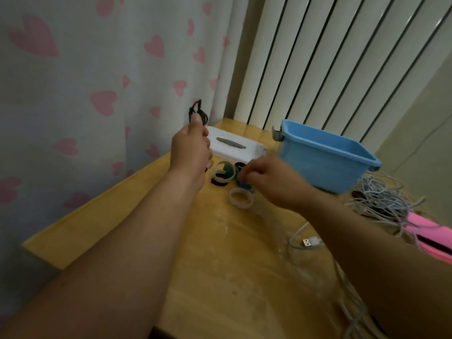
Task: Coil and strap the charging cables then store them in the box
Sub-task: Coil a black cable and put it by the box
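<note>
Brightness: the scene is evenly and rather dimly lit, with muted colours.
Light source: cannot be told; no lamp or window is seen.
Shadows: only soft, faint shading is cast on the table (220,241) beneath the forearms.
Glare: a weak sheen is seen on the table surface near the USB plug (308,242).
Motion blur: the right hand (271,182) is smeared, and its fingertips are indistinct.
Sharpness: the left hand (190,148) is rendered a little more clearly; overall detail is soft and compressed.
Distortion: the wall slats (318,57) are fanned outward and the table edges are bent by the wide lens.
</note>
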Demonstrator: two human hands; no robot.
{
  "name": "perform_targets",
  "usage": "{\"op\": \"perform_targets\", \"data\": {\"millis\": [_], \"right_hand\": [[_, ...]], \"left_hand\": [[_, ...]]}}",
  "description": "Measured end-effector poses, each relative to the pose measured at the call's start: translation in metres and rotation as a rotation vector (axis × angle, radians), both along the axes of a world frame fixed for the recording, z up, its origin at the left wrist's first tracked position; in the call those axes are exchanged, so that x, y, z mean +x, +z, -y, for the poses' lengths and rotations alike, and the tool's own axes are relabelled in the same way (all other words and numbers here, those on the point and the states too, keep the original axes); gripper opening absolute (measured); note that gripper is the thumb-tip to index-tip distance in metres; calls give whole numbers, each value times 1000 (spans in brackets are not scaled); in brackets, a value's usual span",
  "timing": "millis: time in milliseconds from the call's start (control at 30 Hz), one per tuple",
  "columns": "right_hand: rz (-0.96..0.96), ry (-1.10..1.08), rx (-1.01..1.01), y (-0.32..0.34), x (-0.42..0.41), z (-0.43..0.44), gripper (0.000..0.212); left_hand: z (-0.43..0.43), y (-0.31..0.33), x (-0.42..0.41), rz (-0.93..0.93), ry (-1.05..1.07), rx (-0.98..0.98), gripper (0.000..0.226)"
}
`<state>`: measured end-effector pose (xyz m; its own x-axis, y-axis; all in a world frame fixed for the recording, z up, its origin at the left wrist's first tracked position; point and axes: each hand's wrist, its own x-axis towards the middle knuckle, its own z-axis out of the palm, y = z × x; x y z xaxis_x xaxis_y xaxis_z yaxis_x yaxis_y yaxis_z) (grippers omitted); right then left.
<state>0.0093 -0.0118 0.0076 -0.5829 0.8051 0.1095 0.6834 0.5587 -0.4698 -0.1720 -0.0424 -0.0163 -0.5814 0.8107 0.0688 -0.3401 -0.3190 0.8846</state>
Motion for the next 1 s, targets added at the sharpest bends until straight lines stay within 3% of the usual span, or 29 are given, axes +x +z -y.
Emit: {"op": "perform_targets", "data": {"millis": [100,367,733,800,1000], "right_hand": [[191,32,48,-15,-12,-1,29],[170,36,89,-28,-27,-12,48],[289,64,161,-23,-50,-16,18],[191,69,131,-15,-40,-13,15],[-362,-63,-191,13,15,-7,11]], "left_hand": [[0,-3,4,-5,-19,-4,43],[0,-3,5,3,-31,7,44],[0,-4,5,14,-38,-24,43],[0,-4,9,-6,-69,-12,41],[-3,-8,28,-174,-196,-15,41]]}}
